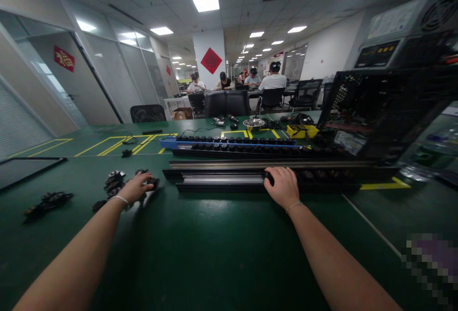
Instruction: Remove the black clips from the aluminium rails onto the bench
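Observation:
On the left, my left hand (135,187) is closed round a small black part (154,183), whose exact kind I cannot make out. Beside it lies a loose cluster of black wheel-like pieces (113,182). My right hand (283,184) reaches over the nearest black channel rail (218,183), its fingers curled on a small black piece (269,178) in the groove. To the right of that hand, several dark round pieces (325,175) sit in a row in the rail. Left of them the silvery groove shows bare. Another long rail (229,164) runs close behind.
Farther back is a blue strip (171,143) with rows of black wheels. A metal bowl (254,123), a yellow tray (302,131) and an opened computer case (379,115) stand behind. More black pieces (50,202) and a dark flat panel (25,168) lie left. People sit in the background.

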`<action>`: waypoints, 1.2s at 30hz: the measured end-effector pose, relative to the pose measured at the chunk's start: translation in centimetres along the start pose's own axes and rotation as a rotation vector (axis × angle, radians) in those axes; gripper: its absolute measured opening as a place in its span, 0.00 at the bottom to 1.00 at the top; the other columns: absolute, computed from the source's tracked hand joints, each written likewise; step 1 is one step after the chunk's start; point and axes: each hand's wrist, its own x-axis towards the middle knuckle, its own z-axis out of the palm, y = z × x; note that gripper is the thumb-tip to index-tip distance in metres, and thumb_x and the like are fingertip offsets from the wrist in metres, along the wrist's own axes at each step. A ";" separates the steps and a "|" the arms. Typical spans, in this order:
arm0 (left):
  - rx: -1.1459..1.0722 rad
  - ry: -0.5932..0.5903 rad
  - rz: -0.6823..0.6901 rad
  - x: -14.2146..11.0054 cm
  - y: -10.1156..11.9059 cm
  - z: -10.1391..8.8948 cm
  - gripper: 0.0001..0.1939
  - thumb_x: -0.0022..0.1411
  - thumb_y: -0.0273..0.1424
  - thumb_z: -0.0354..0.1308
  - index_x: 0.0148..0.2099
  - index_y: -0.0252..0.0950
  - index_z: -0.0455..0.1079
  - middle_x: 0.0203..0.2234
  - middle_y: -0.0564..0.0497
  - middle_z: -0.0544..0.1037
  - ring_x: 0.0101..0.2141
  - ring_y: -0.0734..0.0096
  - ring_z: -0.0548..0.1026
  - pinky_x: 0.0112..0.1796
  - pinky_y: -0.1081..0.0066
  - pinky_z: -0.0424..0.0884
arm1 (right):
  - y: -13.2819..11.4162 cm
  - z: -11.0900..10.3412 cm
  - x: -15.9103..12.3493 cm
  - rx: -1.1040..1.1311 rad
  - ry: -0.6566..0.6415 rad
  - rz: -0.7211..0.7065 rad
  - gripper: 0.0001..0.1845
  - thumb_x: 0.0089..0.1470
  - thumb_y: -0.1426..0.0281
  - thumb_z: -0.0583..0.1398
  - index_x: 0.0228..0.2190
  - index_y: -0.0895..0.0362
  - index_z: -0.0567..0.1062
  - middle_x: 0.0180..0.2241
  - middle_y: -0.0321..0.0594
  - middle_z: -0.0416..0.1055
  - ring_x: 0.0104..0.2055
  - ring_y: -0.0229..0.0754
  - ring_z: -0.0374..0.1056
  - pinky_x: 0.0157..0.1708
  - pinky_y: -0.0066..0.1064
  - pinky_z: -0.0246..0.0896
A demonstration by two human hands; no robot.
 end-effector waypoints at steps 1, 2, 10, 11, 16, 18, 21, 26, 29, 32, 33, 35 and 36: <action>0.051 -0.032 -0.031 -0.4 -0.8 0.1 0.20 0.50 0.38 0.52 0.45 0.39 0.70 0.55 0.47 0.69 0.60 0.53 0.55 0.55 0.57 0.59 | 0.0 0.0 0.0 0.001 -0.001 0.000 0.13 0.49 0.69 0.54 0.38 0.55 0.74 0.37 0.41 0.73 0.43 0.45 0.64 0.54 0.42 0.45; 0.095 -0.046 -0.067 -0.7 -1.5 0.2 0.20 0.52 0.38 0.51 0.47 0.39 0.70 0.56 0.47 0.67 0.61 0.53 0.54 0.55 0.56 0.58 | 0.0 0.0 0.0 0.003 0.001 -0.002 0.13 0.49 0.69 0.54 0.38 0.55 0.73 0.37 0.41 0.73 0.43 0.45 0.64 0.54 0.42 0.45; 0.217 0.005 -0.176 -2.3 -4.8 0.3 0.17 0.57 0.40 0.47 0.48 0.48 0.67 0.59 0.59 0.63 0.62 0.54 0.51 0.55 0.45 0.53 | 0.1 0.0 -0.1 0.002 0.005 -0.004 0.14 0.48 0.69 0.54 0.38 0.55 0.73 0.37 0.41 0.72 0.43 0.45 0.64 0.54 0.41 0.45; 0.229 0.008 -0.177 -2.3 -5.0 0.3 0.17 0.57 0.40 0.47 0.48 0.49 0.66 0.58 0.61 0.64 0.61 0.54 0.51 0.54 0.45 0.52 | 0.1 0.0 -0.1 0.003 0.004 -0.003 0.14 0.48 0.69 0.54 0.38 0.55 0.73 0.37 0.41 0.72 0.43 0.45 0.64 0.54 0.41 0.45; 0.236 0.047 -0.163 -1.9 -4.4 -0.2 0.22 0.54 0.38 0.49 0.53 0.48 0.62 0.57 0.58 0.65 0.61 0.54 0.51 0.55 0.42 0.51 | 0.0 0.1 -0.1 0.004 0.011 -0.010 0.17 0.46 0.71 0.54 0.39 0.55 0.73 0.37 0.42 0.72 0.43 0.46 0.63 0.54 0.41 0.45; 0.180 0.131 -0.151 -1.8 -2.6 -0.4 0.25 0.53 0.36 0.50 0.55 0.45 0.60 0.56 0.54 0.67 0.61 0.53 0.53 0.56 0.45 0.53 | 0.1 0.2 -0.1 0.000 0.017 -0.011 0.19 0.45 0.73 0.53 0.40 0.56 0.73 0.38 0.42 0.72 0.43 0.45 0.63 0.55 0.41 0.45; -0.007 0.282 -0.077 -1.4 1.9 -0.6 0.26 0.53 0.35 0.48 0.54 0.32 0.61 0.52 0.41 0.69 0.59 0.49 0.57 0.57 0.50 0.55 | 0.5 0.3 0.0 0.000 0.060 0.006 0.20 0.44 0.75 0.52 0.40 0.57 0.74 0.40 0.44 0.72 0.45 0.46 0.63 0.54 0.41 0.47; -0.153 0.336 0.096 -0.1 12.7 0.5 0.24 0.60 0.36 0.44 0.54 0.28 0.60 0.52 0.41 0.68 0.54 0.58 0.64 0.57 0.62 0.58 | 1.8 0.2 0.1 -0.044 0.193 0.113 0.17 0.45 0.74 0.52 0.37 0.56 0.75 0.40 0.46 0.72 0.49 0.50 0.61 0.55 0.47 0.46; -0.260 0.278 0.297 0.0 20.6 2.0 0.19 0.61 0.36 0.47 0.52 0.35 0.62 0.51 0.46 0.70 0.53 0.66 0.65 0.56 0.67 0.59 | 2.3 0.2 0.0 -0.024 0.173 0.151 0.14 0.46 0.73 0.52 0.33 0.56 0.75 0.38 0.45 0.73 0.48 0.49 0.63 0.54 0.46 0.47; -0.338 0.145 0.556 -0.9 28.3 3.6 0.17 0.60 0.37 0.50 0.50 0.38 0.64 0.49 0.45 0.71 0.53 0.63 0.65 0.56 0.62 0.59 | 2.4 0.1 -0.1 0.003 0.123 0.153 0.13 0.48 0.72 0.52 0.33 0.57 0.75 0.37 0.43 0.74 0.45 0.47 0.64 0.53 0.43 0.49; -0.334 0.107 0.614 -1.2 30.4 4.2 0.18 0.60 0.38 0.51 0.51 0.38 0.64 0.50 0.44 0.70 0.53 0.62 0.65 0.56 0.61 0.60 | 2.4 0.1 -0.1 0.006 0.113 0.152 0.13 0.48 0.72 0.53 0.33 0.57 0.75 0.37 0.43 0.74 0.45 0.47 0.64 0.52 0.42 0.50; -0.320 0.051 0.651 -1.8 34.0 5.2 0.20 0.59 0.39 0.52 0.52 0.37 0.63 0.51 0.42 0.70 0.54 0.59 0.65 0.56 0.59 0.60 | 2.4 0.1 -0.1 0.002 0.110 0.147 0.13 0.48 0.72 0.53 0.33 0.57 0.75 0.37 0.43 0.74 0.45 0.46 0.64 0.51 0.40 0.51; -0.321 0.032 0.637 -1.9 35.4 5.6 0.21 0.59 0.39 0.52 0.53 0.36 0.63 0.51 0.41 0.70 0.54 0.58 0.64 0.55 0.57 0.60 | 2.4 0.1 -0.1 -0.003 0.114 0.146 0.13 0.49 0.72 0.53 0.33 0.57 0.75 0.37 0.44 0.74 0.45 0.47 0.64 0.51 0.40 0.52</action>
